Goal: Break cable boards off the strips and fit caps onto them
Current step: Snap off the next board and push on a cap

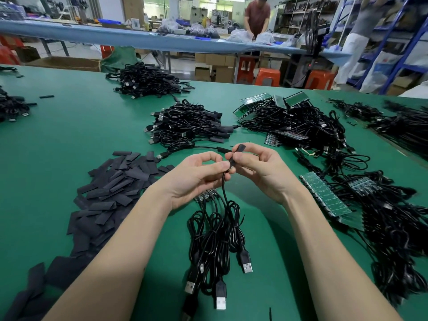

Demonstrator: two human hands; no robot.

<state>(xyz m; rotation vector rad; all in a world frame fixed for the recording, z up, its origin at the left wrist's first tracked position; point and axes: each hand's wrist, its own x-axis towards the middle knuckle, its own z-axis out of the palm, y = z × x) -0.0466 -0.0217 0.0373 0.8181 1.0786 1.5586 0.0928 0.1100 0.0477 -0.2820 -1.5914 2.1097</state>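
Black flat cap [236, 153], right hand [259, 167], left hand [196, 174] pinching cable [224, 191]

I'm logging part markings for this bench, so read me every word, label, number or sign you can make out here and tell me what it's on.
No text can be read here.
Green board strips: fine pale markings, too small and blurred to read.
USB plugs: no legible marking.
Black cap pinched in the right hand: plain, nothing printed that shows.
Cardboard boxes under the far bench: any print is too blurred.
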